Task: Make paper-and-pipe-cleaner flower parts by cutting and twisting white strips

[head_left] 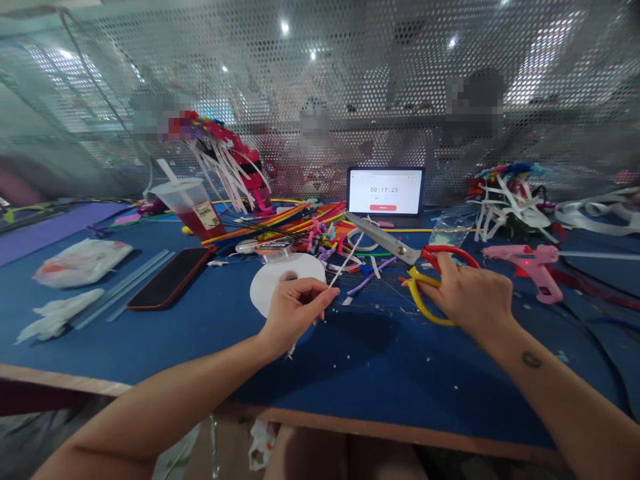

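Note:
Between the thumb and fingers of my left hand [297, 307] is a thin white strip [349, 260], pointing up and to the right. My right hand [473, 293] grips scissors [383, 240] by their red and yellow handles, which are spread apart. The blade points up and left, above the pile of craft pieces, and its tip is near the top of the strip. A white disc-shaped spool [263, 283] lies behind my left hand, partly covered by it. Just beyond it is a small clear spool of thread [274, 251].
Colourful pipe cleaners [280, 220] are heaped mid-table. A timer tablet [385, 190] stands at the back. To the right lies a pink glue gun [540, 263], its light red. A phone [170, 279], glue sticks [123, 287] and a drink cup [193, 207] are at left.

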The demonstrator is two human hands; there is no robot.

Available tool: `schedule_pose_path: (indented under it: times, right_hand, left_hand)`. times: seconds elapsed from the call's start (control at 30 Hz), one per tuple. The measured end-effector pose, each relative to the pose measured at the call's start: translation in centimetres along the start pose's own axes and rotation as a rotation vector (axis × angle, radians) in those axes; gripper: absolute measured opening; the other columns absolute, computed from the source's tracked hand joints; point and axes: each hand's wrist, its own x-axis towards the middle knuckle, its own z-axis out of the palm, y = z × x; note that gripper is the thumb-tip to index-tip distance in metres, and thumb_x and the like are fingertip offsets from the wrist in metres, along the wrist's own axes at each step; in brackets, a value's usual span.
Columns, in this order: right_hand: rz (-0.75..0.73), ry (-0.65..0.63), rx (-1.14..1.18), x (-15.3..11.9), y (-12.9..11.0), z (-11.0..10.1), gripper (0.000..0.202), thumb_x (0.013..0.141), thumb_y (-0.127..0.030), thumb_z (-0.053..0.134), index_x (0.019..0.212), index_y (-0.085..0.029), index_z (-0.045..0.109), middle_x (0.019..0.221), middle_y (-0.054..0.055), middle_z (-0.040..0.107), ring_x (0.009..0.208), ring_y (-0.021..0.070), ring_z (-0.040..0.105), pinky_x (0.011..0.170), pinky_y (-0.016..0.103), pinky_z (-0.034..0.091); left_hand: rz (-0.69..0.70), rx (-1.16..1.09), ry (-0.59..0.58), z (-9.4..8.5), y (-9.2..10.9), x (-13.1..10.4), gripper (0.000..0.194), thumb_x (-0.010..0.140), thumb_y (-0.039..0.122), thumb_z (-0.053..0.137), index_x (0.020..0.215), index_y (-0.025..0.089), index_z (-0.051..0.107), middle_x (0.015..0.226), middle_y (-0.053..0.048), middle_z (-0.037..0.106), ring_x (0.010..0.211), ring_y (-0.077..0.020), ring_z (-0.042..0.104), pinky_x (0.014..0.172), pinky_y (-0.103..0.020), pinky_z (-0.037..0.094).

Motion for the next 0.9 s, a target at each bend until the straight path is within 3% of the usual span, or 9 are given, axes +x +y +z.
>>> schedule_pose_path:
  times: [0.2, 0.47, 0.7, 0.9]
  right_hand:
    - [0.072, 0.013, 0.061, 0.36, -0.12, -0.24, 0.053, 0.079, -0.056, 0.035, 0.102, -0.012, 0.056, 0.050, 0.006, 0.059, 0.044, 0.0201, 0.054, 0.045, 0.025, 0.014]
    - [0.053, 0.017, 0.092, 0.41, -0.34, -0.57, 0.056, 0.074, -0.057, 0.038, 0.103, -0.010, 0.052, 0.056, 0.008, 0.060, 0.049, 0.0220, 0.056, 0.046, 0.025, 0.016]
    - [0.094, -0.111, 0.196, 0.53, -0.03, 0.00, 0.049, 0.076, -0.055, 0.037, 0.098, -0.013, 0.050, 0.054, 0.005, 0.060, 0.046, 0.0209, 0.054, 0.046, 0.025, 0.017]
    - [0.009, -0.030, 0.190, 0.17, -0.60, -0.06, 0.053, 0.074, -0.056, 0.040, 0.103, -0.013, 0.050, 0.055, 0.005, 0.059, 0.047, 0.0207, 0.056, 0.046, 0.025, 0.018]
  left_hand:
    - [-0.012, -0.020, 0.000, -0.03, -0.24, 0.09, 0.019, 0.069, 0.032, 0.066, 0.063, 0.014, 0.064, 0.040, 0.004, 0.049, 0.034, -0.0040, 0.041, 0.033, -0.016, 0.031]
    - [-0.012, -0.068, -0.027, -0.16, -0.32, 0.22, 0.021, 0.070, 0.033, 0.065, 0.063, 0.013, 0.063, 0.040, 0.005, 0.049, 0.033, -0.0035, 0.040, 0.034, -0.015, 0.030]
    - [-0.090, -0.248, -0.106, -0.10, -0.33, 0.50, 0.024, 0.072, 0.036, 0.064, 0.066, 0.012, 0.064, 0.038, 0.004, 0.048, 0.033, -0.0034, 0.039, 0.033, -0.015, 0.027]
    - [-0.150, -0.349, -0.122, -0.04, -0.17, 0.62, 0.027, 0.070, 0.038, 0.065, 0.064, 0.012, 0.063, 0.037, 0.005, 0.046, 0.033, -0.0031, 0.037, 0.033, -0.015, 0.022]
